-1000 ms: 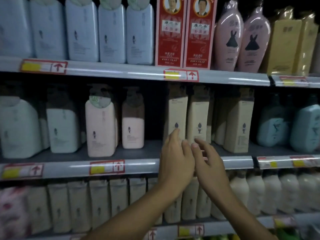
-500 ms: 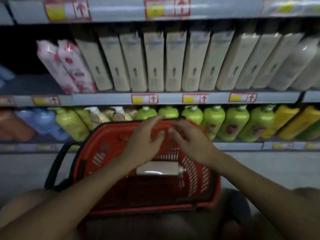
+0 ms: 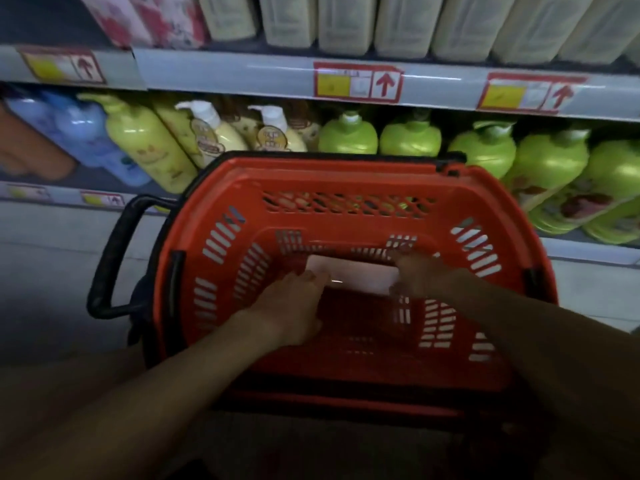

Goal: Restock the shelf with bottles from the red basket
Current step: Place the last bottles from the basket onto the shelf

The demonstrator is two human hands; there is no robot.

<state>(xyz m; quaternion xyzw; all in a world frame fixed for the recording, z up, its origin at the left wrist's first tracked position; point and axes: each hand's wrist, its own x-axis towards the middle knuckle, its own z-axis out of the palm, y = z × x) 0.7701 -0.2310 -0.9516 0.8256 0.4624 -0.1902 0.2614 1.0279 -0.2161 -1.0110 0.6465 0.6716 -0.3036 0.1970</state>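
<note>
two shelf (image 3: pixel 242 69) tiers are rising behind the red basket (image 3: pixel 346 181). inside the basket, a pale bottle (image 3: pixel 356 275) is lying flat. the left hand (image 3: pixel 294 303) is touching its left end, and the right hand (image 3: pixel 420 271) is curling around its right end.
</note>
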